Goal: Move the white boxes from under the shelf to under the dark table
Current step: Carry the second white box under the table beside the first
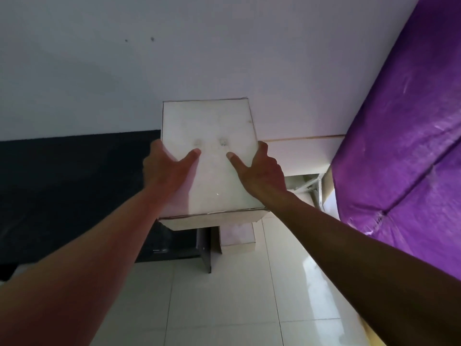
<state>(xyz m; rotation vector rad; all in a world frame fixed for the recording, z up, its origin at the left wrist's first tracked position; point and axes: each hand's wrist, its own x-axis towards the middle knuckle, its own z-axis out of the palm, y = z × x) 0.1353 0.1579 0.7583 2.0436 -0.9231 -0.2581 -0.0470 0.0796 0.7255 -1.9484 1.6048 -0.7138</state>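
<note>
White box [212,156]: 1 held, 2 hands' fingers clamp sides; 1 more box [237,233] below.

No readable text anywhere here, honestly. The white box [209,156] between the hands only has two faint smudges just above the thumbs, no label, brand or number on it.

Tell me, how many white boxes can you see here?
2. One white box is held up between the left hand and right hand. A second white box stands on the tiled floor just behind it, partly hidden. More may be out of view.
</note>
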